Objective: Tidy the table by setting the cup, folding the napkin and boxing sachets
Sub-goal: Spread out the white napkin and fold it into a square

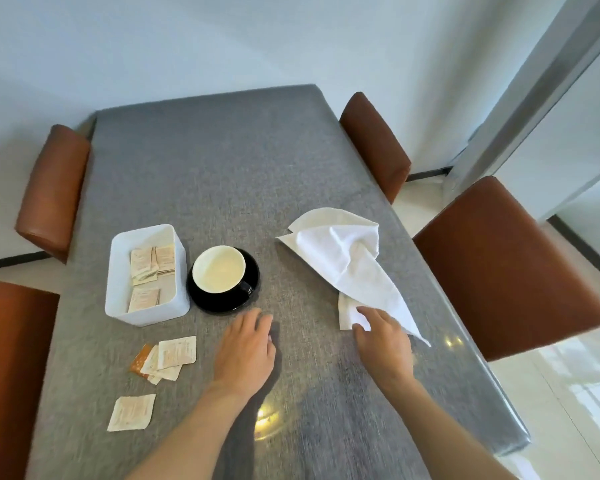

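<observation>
A black cup [219, 269] with a cream inside stands on a black saucer [222, 299] at mid-table. Left of it a white box [146, 310] holds several sachets [151, 263]. More sachets [168, 356] lie loose on the cloth in front of the box, one sachet [131, 412] nearer to me. A white napkin [343, 261] lies crumpled to the right. My right hand [383, 341] rests on its near corner, fingers on the cloth. My left hand [245, 348] hovers flat and open just in front of the saucer.
The table [222, 168] wears a grey cloth. Brown chairs stand around it: two chairs on the right [506, 268], one at the far left [49, 192] and one at the near left [7, 368]. The table's right edge runs close by the napkin.
</observation>
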